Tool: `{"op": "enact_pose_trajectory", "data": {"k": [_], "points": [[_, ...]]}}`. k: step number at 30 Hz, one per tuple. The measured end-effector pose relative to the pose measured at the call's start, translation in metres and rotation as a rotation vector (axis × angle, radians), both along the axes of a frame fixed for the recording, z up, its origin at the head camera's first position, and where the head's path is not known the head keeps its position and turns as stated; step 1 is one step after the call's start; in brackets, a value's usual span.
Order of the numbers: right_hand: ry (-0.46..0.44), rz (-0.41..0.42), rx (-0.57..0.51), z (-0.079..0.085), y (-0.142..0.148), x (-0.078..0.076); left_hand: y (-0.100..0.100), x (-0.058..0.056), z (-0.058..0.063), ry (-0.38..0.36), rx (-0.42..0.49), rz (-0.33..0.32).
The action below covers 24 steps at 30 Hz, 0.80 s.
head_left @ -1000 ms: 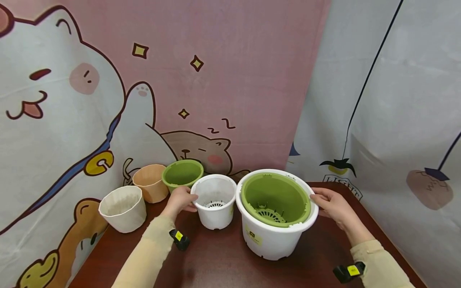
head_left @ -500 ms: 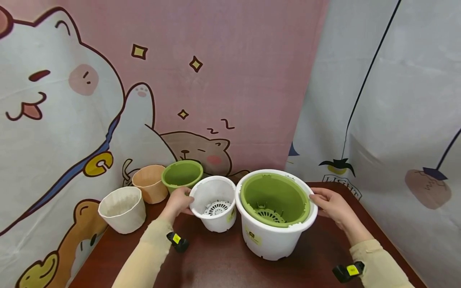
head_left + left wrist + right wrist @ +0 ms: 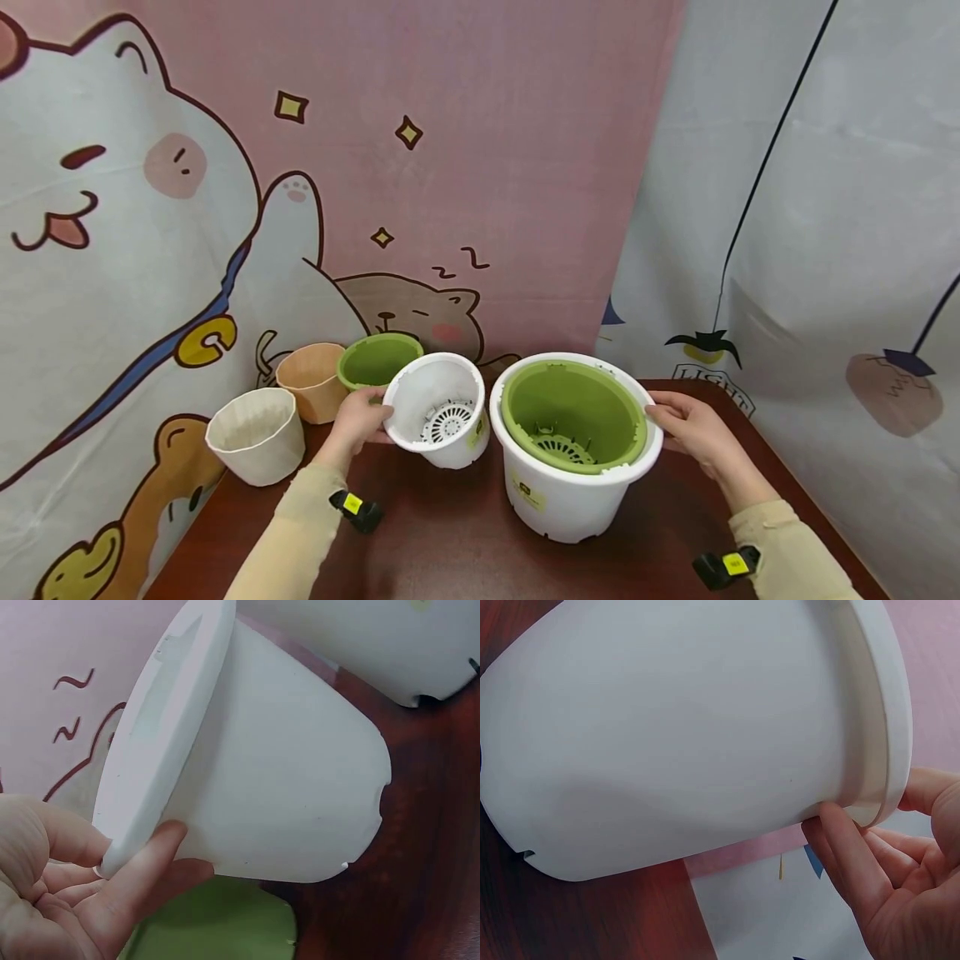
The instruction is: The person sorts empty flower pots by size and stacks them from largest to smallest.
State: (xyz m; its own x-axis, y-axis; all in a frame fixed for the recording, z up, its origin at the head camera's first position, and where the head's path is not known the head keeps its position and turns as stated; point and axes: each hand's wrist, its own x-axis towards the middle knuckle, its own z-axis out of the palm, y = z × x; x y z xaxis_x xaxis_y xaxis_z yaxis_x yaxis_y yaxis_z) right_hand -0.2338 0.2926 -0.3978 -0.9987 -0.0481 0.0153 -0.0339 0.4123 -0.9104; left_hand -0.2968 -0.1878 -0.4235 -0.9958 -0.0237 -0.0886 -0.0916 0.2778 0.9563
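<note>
My left hand (image 3: 357, 423) pinches the rim of a small white flower pot (image 3: 468, 446), thumb at the lip and fingers under it. This pot tilts, its slotted bottom showing in the head view; in the left wrist view its white side (image 3: 285, 765) slants across. On the right stands a large white flower pot (image 3: 566, 504) with a green flower pot (image 3: 592, 400) nested inside. My right hand (image 3: 693, 429) pinches the large pot's rim at its right side. The right wrist view shows fingertips (image 3: 840, 832) under that rim, against the white wall (image 3: 675, 742).
Another green pot (image 3: 378, 358) stands behind the small white one. To its left are a peach pot (image 3: 318, 396) and a cream faceted pot (image 3: 262, 454). All are on a dark reddish table (image 3: 450, 550), backed by a cartoon-printed cloth (image 3: 510, 167).
My left hand has moved left and the small white pot has gone from upright to tilted and risen slightly. The large pot and my right hand stay where they were.
</note>
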Motion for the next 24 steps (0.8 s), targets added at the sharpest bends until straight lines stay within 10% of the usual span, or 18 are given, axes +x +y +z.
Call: {"op": "enact_pose_trajectory", "data": {"k": [24], "points": [[0.002,-0.001,-0.004,0.0,0.0,0.001,-0.022,0.013,0.066,0.11,0.104,-0.018]]}}
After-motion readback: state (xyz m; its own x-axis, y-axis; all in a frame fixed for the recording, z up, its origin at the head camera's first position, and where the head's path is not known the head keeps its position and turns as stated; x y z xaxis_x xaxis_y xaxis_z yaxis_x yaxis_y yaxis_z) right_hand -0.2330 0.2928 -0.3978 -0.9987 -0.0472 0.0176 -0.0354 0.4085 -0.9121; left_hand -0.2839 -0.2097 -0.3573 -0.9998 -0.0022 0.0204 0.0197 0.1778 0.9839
